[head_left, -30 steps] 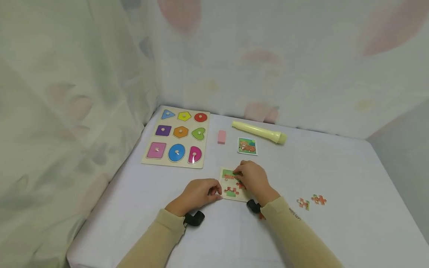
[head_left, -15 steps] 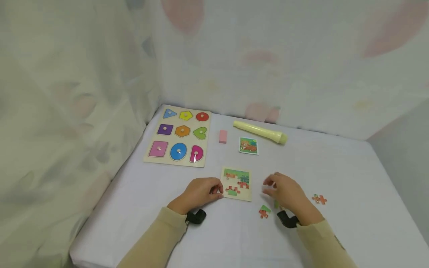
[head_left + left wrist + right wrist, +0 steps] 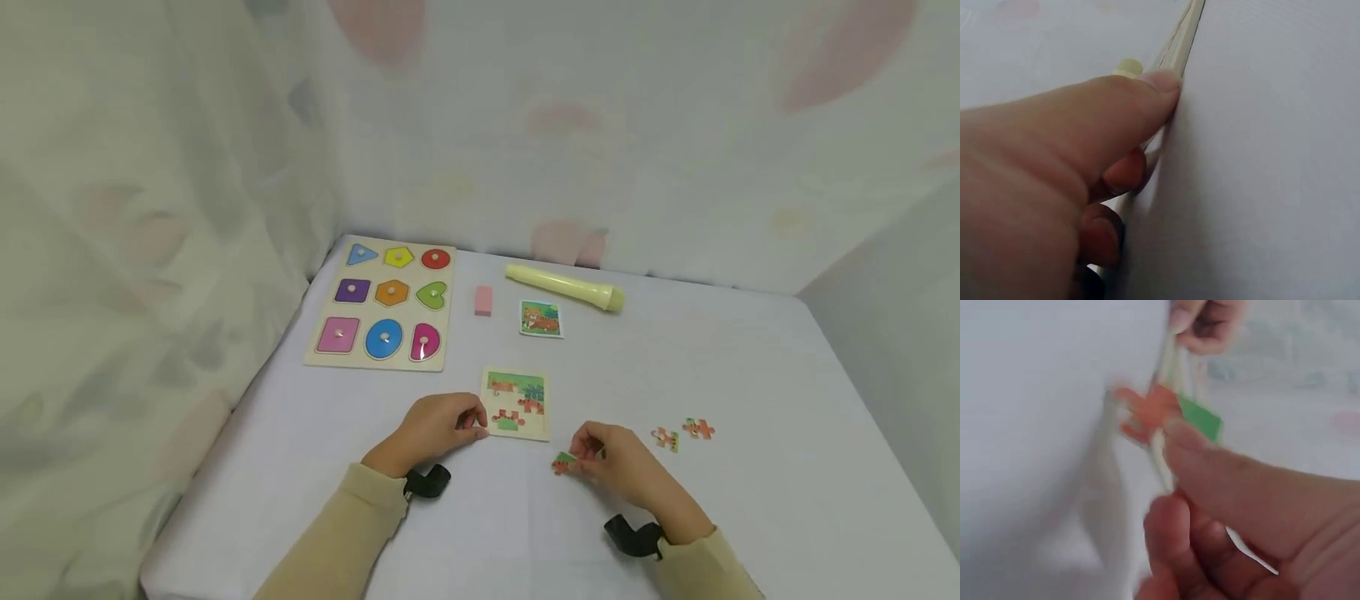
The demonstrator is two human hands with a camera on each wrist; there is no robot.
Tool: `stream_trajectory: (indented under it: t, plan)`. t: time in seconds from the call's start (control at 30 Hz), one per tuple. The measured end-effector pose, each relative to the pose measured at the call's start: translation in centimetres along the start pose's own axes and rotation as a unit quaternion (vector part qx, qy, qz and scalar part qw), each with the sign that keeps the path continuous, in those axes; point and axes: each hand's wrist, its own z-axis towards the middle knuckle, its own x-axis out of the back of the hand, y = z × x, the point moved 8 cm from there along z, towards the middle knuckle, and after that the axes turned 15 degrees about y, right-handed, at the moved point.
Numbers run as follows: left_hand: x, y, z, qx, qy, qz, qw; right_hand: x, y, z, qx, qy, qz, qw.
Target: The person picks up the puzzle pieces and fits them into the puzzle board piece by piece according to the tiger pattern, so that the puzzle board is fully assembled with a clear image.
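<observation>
In the head view my left hand (image 3: pixel 435 429) holds the left edge of a small square puzzle board (image 3: pixel 536 427). The left wrist view shows its thumb against the board's edge and the other fingers curled beside it. Several picture pieces lie in the board, with bare wood between them. My right hand (image 3: pixel 626 462) pinches an orange-and-green jigsaw piece (image 3: pixel 562 463) between thumb and fingers, just off the board's lower right corner. That piece (image 3: pixel 1160 406) is blurred in the right wrist view. Behind the right fingers a bit of another green piece (image 3: pixel 603 453) shows, mostly hidden.
Two loose jigsaw pieces (image 3: pixel 699 428) lie to the right. Beyond the board are a tiger picture card (image 3: pixel 541 318), a pink block (image 3: pixel 483 301) and a pale yellow microphone-shaped tube (image 3: pixel 564 285). A shape-knob puzzle (image 3: pixel 352 358) lies at the back left, near the curtain.
My right hand has left the board's upper right, moved right and then toward me, and picked up the orange-and-green jigsaw piece. My left hand stays at the board's edge. The head view has shifted slightly.
</observation>
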Motion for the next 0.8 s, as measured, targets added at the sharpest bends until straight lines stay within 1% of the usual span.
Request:
stream_trajectory:
  t: [0.1, 0.2, 0.3, 0.43, 0.5, 0.6, 0.63, 0.8]
  plan:
    - [0.0, -0.1, 0.0, 0.006, -0.003, 0.002, 1.0, 0.0, -0.5, 1.5, -0.016, -0.004, 0.078, 0.997]
    - [0.0, 0.0, 0.1, 0.01, -0.007, 0.003, 0.9999, -0.2, -0.8, 3.2, -0.048, 0.005, 0.148, 0.988]
    - [-0.2, 0.2, 0.2, 0.007, -0.011, 0.003, 0.9999, -0.6, -0.9, 4.4, -0.084, 0.015, 0.181, 0.98]
    - [-0.4, 0.6, 0.4, 0.0, -0.013, 0.007, 0.9999, -0.9, -0.6, 5.3, -0.11, 0.039, 0.205, 0.972]
    - [-0.5, 0.7, 0.4, -0.004, -0.013, 0.008, 0.9999, -1.1, -0.3, 5.4, -0.116, 0.05, 0.227, 0.966]
    - [-0.5, 0.7, 0.3, -0.01, -0.013, 0.008, 0.9998, -1.2, 0.1, 5.4, -0.133, 0.072, 0.237, 0.96]
    - [-0.5, 0.7, 0.2, -0.009, -0.013, 0.009, 0.9998, -1.3, 0.2, 5.3, -0.132, 0.075, 0.236, 0.96]
    - [-0.3, 0.2, 0.1, 0.007, -0.01, 0.009, 0.9999, -1.5, 0.1, 5.1, -0.126, 0.09, 0.195, 0.969]
